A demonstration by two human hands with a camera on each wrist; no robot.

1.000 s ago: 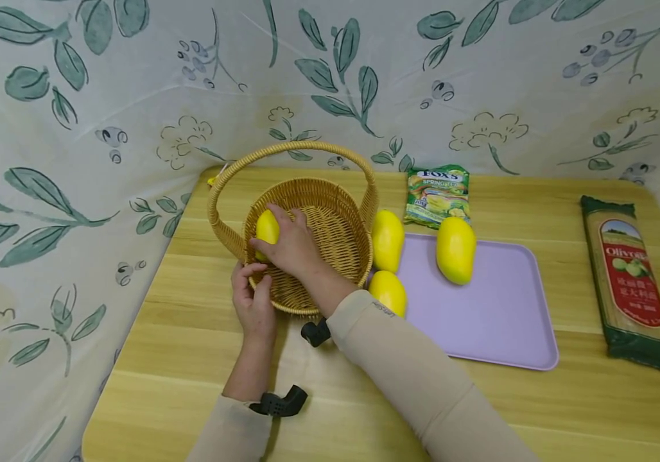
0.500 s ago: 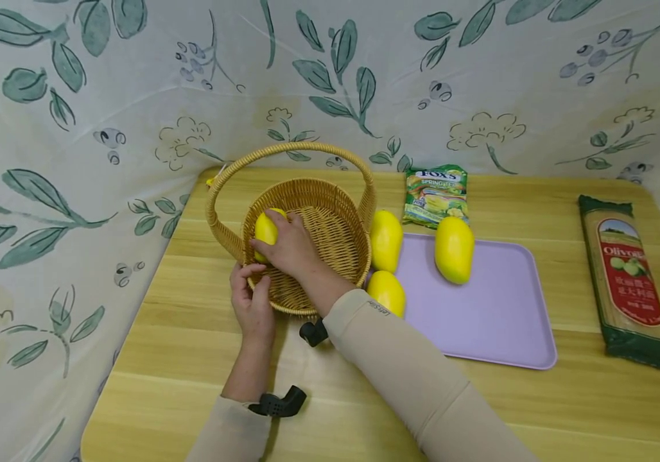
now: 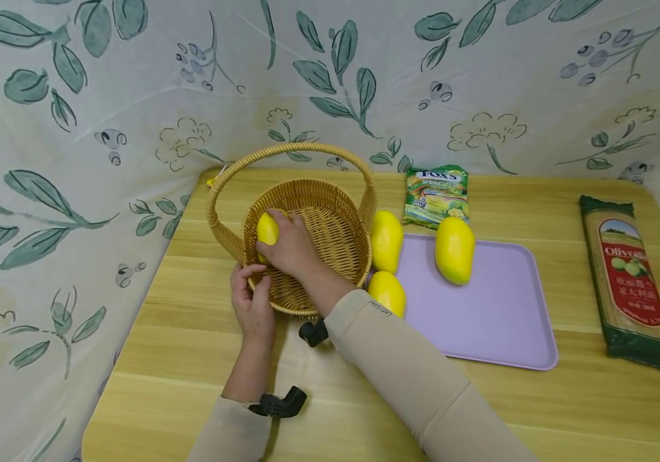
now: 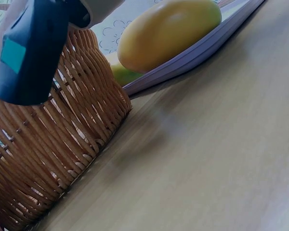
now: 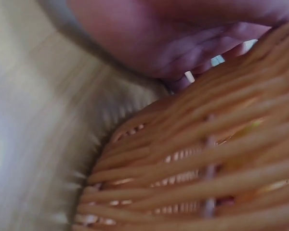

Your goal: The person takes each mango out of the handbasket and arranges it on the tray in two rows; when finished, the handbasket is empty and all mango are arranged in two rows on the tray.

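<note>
A round wicker basket [image 3: 301,190] with a tall arched handle stands left of centre in the head view. My right hand [image 3: 295,247] reaches inside and grips a yellow mango [image 3: 267,228] by the basket's left wall. Part of that mango is hidden under the fingers. At the front left, my left hand [image 3: 253,307] holds the basket's rim, thumb at the inner side. The left wrist view shows the basket's outer wall [image 4: 48,149]; the right wrist view shows its weave [image 5: 183,168] close up, with part of a hand [image 5: 159,38] against it.
Right of the basket lies a lilac tray [image 3: 486,321] with a mango [image 3: 454,250] on it. Two more mangoes, one far [image 3: 386,241] and one near [image 3: 387,293], are at its left edge. Behind is a green candy bag [image 3: 436,196]; far right, a spaghetti packet [image 3: 630,282].
Inside the basket, the mango and my right hand's fingers have shifted very slightly. My left hand, the basket and the other things have stayed in place.
</note>
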